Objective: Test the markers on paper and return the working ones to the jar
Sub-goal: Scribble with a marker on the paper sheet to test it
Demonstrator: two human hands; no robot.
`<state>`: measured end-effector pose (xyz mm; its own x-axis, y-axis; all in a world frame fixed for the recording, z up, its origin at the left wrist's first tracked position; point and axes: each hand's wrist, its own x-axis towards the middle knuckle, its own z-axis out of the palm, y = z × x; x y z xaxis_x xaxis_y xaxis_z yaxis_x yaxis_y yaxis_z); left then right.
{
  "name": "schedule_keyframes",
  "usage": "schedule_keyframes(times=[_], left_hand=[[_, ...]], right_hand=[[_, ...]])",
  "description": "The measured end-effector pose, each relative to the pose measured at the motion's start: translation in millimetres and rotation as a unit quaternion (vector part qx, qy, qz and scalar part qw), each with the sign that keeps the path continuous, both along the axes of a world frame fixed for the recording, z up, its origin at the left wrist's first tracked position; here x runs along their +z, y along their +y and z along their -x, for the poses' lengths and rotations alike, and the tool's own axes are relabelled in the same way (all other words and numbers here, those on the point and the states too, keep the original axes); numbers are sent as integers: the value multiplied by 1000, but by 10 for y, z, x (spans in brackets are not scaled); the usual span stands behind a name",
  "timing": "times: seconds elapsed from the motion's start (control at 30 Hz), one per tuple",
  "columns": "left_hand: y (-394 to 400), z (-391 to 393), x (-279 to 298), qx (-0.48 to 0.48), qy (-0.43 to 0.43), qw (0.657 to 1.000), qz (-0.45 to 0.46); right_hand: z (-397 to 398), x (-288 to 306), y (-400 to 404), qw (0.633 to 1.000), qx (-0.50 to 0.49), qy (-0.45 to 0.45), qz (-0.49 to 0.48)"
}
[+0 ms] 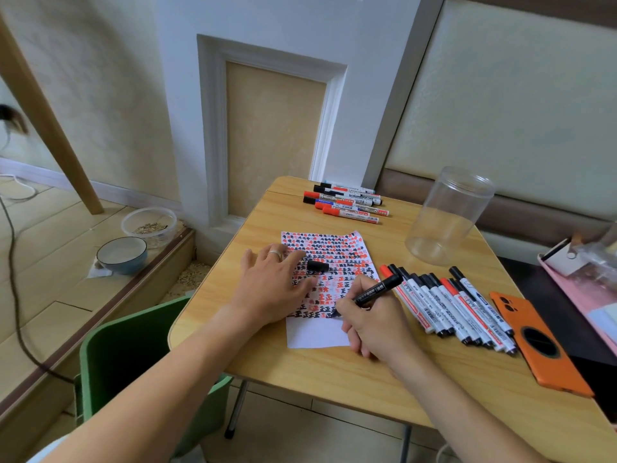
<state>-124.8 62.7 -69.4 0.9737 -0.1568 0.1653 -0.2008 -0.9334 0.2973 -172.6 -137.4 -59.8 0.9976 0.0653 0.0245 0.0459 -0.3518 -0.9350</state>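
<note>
A white sheet of paper [317, 335], covered in red and black test marks, lies in the middle of the wooden table [334, 372]. My left hand [272, 285] rests flat on the paper's left side. My right hand [370, 324] grips a black marker [379, 290] with its tip down on the paper. A black cap [318, 265] lies loose on the sheet. To the right lies a row of several capped markers [447, 305]. More markers [347, 203] lie at the table's far edge. A clear plastic jar [447, 215] stands empty at the back right.
An orange phone [537, 342] lies face down near the table's right edge. A green bin [133, 362] stands left of the table. On the floor at the left are a blue bowl [122, 253] and a clear container [148, 223]. A pink tray [587, 272] sits beyond the right edge.
</note>
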Motion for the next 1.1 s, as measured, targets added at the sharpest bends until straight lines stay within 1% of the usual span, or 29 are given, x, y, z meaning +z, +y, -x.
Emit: schedule_keyframes(times=[0.17,0.23,0.37,0.47,0.57,0.7,0.9,1.1], left_hand=[[-131,-57,8,-44,-65,997,19],[-151,-73,8,-55,-85,994,37],[-155,-55,46,-79,-73,990,92],[-169,3,66,-111,-61,983,134],[-188,56,62,-119,-57,980,150],[-194,83,38,-138,-57,968,200],[-188,120,37,-143,-58,963,220],[-235,185,97,-191,-43,942,273]], right_hand=[[-21,34,-54,991,-22,35,-127],[-38,34,-81,987,-28,40,-152],[-61,28,-106,981,-21,23,-194],[-75,15,-111,979,-14,4,-203],[-77,7,-109,977,-18,-1,-210],[-62,13,-113,977,-13,-6,-211],[-39,27,-113,976,-5,-7,-218],[-38,41,-114,976,12,-13,-218]])
